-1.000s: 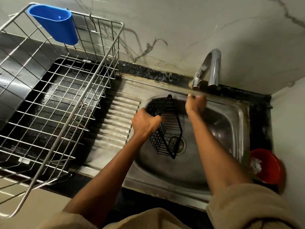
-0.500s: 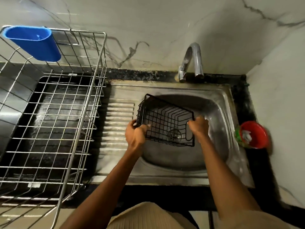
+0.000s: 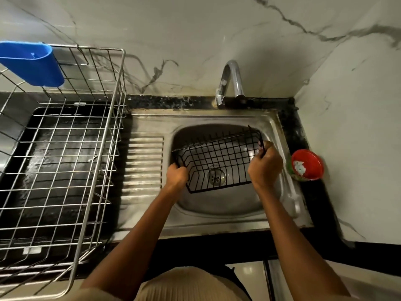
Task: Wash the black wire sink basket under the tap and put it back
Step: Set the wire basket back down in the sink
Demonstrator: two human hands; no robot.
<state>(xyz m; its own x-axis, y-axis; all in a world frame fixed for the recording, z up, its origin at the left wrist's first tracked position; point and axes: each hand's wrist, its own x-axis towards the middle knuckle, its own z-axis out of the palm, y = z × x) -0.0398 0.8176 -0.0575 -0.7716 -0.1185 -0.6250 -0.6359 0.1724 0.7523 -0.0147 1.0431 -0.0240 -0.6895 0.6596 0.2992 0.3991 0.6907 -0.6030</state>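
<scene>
Both hands now grip the basket, left hand and right hand at opposite ends, turned flatter over the sink drain, away from the dry tap, so washing looks finished.

Bare forearms, beige ribbed garment below.

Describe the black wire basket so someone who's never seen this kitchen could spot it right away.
Find the steel sink below the tap. Over its bowl, both hands hold a small black wire basket by its ends, left hand and right hand. Unlike the big silver dish rack on the left, it is black and tilted above the drain.
</scene>
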